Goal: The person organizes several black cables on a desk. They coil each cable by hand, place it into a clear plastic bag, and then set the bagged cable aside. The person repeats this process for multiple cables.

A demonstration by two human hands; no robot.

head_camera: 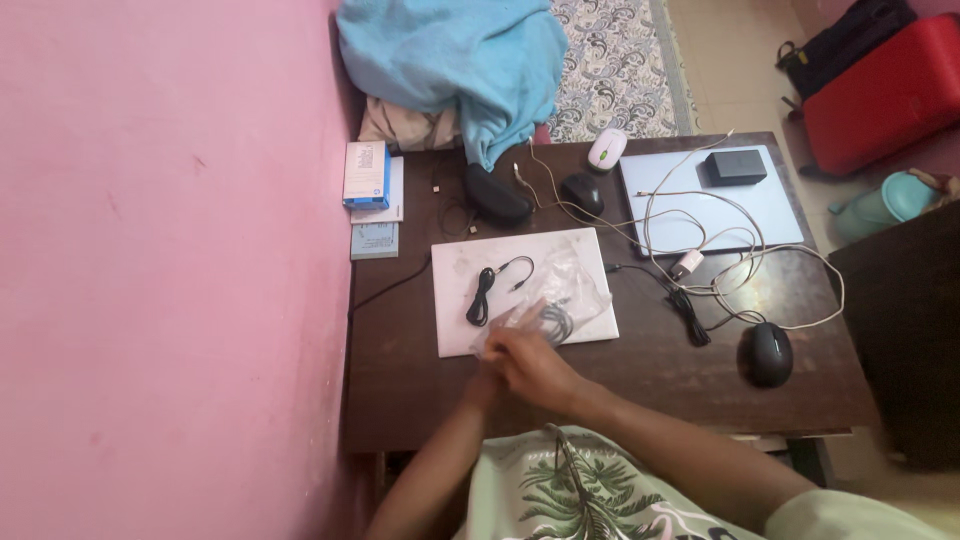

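Head view: both hands meet at centre. Right hand pinches clear plastic bag w/ grey cable on white laptop; left hand beneath, grip unclear. Black mouse at 3 o'clock.

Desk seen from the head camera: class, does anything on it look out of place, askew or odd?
Yes. A blue blanket spills from the far heap onto the dark table, draping over a black case. White cables sprawl tangled across the pale laptop. Both hands meet over a crumpled clear bag on the white board.
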